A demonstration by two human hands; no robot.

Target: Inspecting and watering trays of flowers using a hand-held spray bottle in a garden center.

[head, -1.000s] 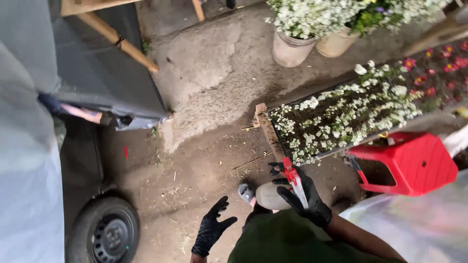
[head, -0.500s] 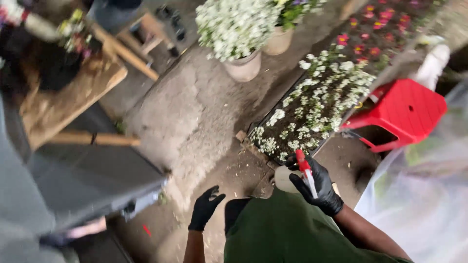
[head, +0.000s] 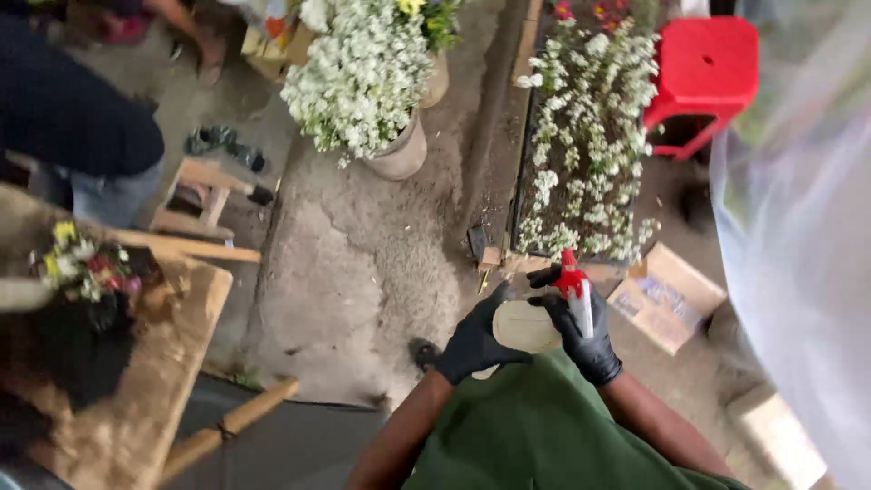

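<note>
Now both hands (head: 531, 331) together — bottle (head: 529, 325) between.

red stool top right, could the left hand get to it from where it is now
Probably not: the left hand is on the tan bottle by the body, while the red stool stands far beyond the flower bed.

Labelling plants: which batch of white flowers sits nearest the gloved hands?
The long ground bed of white flowers, whose near end lies just beyond the right hand. The other white cluster stands in a round pot, farther off to the left.
</note>
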